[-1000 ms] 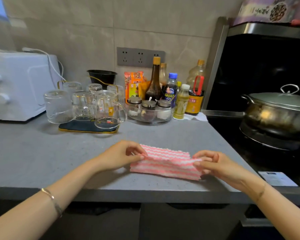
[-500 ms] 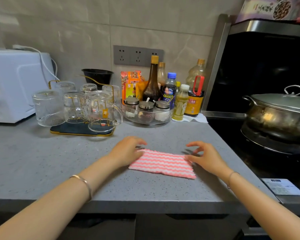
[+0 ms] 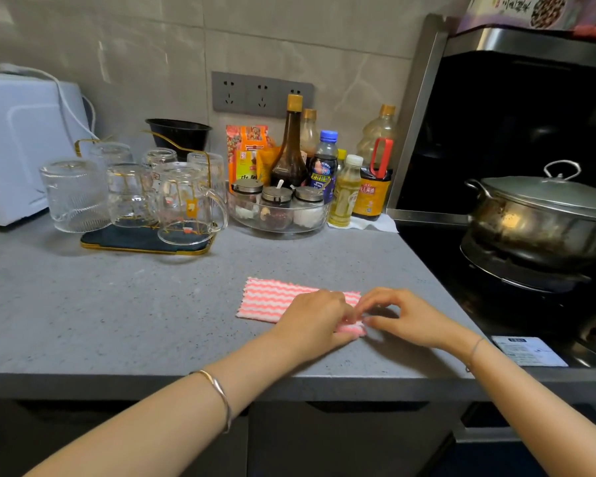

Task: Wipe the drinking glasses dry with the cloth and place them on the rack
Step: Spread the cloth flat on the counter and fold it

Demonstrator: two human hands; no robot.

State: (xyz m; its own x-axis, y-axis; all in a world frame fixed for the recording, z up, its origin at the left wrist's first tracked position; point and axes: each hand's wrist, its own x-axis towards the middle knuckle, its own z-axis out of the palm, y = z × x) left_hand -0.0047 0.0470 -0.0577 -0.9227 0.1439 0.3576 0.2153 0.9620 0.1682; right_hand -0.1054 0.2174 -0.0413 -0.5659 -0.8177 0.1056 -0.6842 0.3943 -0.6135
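Cloth [image 3: 272, 297] pinched by left hand [image 3: 315, 315] and right hand [image 3: 410, 318]; labels [image 3: 370, 197] illegible.

Cloth [image 3: 272, 297]: soft textile, pink-and-white wavy ribs, fluffy nap, matt.
Countertop [image 3: 117, 321]: grey, speckled, stone-like, matt, fine grain.
Drinking glasses [image 3: 74, 196]: clear glass, several vertically ribbed, shiny.
Rack [image 3: 124, 241]: thin gold-toned metal wire over a dark, smooth tray.
Pot [image 3: 530, 232]: steel, lid dull-brushed, body shiny but stained.
Wall tiles [image 3: 152, 46]: glazed, glossy.
Bracelet [image 3: 217, 394]: polished metal.
Appliance [image 3: 14, 142] at left: white plastic, smooth.
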